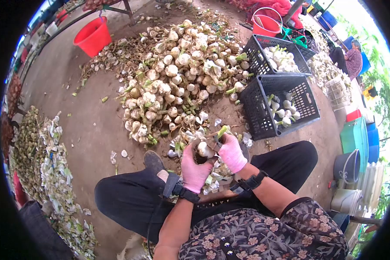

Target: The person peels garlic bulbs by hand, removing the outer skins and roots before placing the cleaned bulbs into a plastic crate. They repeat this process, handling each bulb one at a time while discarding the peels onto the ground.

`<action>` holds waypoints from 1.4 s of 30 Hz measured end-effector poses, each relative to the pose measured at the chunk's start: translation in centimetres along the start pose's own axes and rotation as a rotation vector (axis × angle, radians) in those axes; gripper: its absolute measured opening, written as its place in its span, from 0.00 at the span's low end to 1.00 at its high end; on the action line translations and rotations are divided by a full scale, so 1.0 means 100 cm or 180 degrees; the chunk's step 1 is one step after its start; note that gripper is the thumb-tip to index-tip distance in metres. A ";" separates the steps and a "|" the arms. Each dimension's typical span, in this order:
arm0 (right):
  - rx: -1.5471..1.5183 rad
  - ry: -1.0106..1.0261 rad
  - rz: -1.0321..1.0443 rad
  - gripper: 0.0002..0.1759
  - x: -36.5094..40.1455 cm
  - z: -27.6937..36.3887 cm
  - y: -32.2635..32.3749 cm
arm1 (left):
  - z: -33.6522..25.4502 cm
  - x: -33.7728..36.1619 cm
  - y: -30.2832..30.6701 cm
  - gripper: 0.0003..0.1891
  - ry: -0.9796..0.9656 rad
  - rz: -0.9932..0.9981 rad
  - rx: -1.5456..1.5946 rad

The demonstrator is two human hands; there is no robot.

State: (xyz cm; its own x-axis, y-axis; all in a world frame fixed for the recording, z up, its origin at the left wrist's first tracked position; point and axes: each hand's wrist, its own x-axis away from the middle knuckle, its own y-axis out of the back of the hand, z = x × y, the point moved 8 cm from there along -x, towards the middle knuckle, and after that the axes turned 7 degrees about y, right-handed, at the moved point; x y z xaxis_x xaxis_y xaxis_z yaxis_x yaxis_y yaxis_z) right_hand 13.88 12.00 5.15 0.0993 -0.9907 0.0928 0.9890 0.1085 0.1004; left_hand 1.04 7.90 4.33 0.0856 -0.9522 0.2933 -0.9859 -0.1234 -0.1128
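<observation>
Both my hands wear pink gloves with bare-looking dark fingertips, and they meet above my lap. Between them is a whitish garlic bulb (205, 150) with a green stem (222, 131) sticking up. My left hand (195, 169) curls its fingers and thumb round the bulb. Closed at the stem side, my right hand (233, 155) pinches near the neck, where brownish outer skin shows. Whether it grips the stem or only that skin is partly hidden by the fingers. Just ahead lies a large heap of unpeeled garlic bulbs (171, 71) on the ground.
A black crate (286, 123) with several clean bulbs stands right of the heap, another crate (258, 60) of white garlic behind it. Red buckets (93, 38) stand farther back. Peeled skins (56, 160) line the left. Buckets (346, 167) stand at right; another person (354, 60) sits at far right.
</observation>
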 end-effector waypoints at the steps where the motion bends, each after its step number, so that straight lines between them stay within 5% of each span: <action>1: -0.0012 -0.0001 0.0009 0.17 0.000 -0.002 -0.001 | -0.003 0.002 0.005 0.34 -0.0109 -0.0221 -0.0250; 5: -0.0294 -0.0052 0.0135 0.18 0.001 0.002 -0.001 | -0.001 0.001 0.008 0.32 -0.0137 -0.0179 -0.0088; 15: 0.1311 0.0106 0.0481 0.14 -0.001 0.029 0.010 | 0.013 -0.007 0.010 0.25 -0.0067 0.0186 0.0786; 17: 0.1483 0.0188 0.0513 0.13 0.000 0.028 0.012 | 0.037 -0.004 -0.001 0.22 0.1080 0.0916 0.2316; 18: 0.1478 0.0192 0.0509 0.13 0.000 0.025 0.013 | 0.038 -0.003 -0.006 0.25 0.1185 0.1059 0.2495; 21: 0.1165 0.0163 0.0517 0.13 0.001 0.024 0.013 | 0.042 0.002 -0.010 0.26 0.1545 0.1182 0.2469; 24: 0.1211 -0.0234 0.0476 0.11 0.003 0.018 0.020 | 0.037 -0.001 -0.010 0.25 0.1262 0.0913 0.2089; 29: 0.1153 0.0777 0.0609 0.17 0.010 0.017 0.010 | 0.014 -0.005 0.011 0.29 0.0362 0.0264 0.0586; 33: 0.2214 0.1276 -0.0093 0.21 0.000 0.035 0.026 | 0.013 0.002 -0.005 0.28 0.0276 0.0931 0.0878; 37: 0.2765 0.0616 0.0053 0.14 -0.027 -0.006 0.039 | 0.016 0.010 -0.022 0.32 0.0643 0.1352 0.0992; 41: 0.2555 0.0545 0.0145 0.25 -0.026 0.000 0.045 | 0.012 0.009 -0.016 0.30 0.0718 0.1296 0.1127; 42: 0.2154 0.0349 0.0316 0.37 -0.023 0.006 0.046 | 0.010 0.009 -0.014 0.29 0.0763 0.1264 0.1170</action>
State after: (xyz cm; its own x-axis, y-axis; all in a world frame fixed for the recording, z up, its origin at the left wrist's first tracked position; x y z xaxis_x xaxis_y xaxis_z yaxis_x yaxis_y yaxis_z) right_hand 18.16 14.83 5.95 0.2316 -0.9721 0.0365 0.6922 0.1911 0.6959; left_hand 2.65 6.89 3.81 -0.3567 -0.8609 0.3628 -0.8177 0.0999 -0.5669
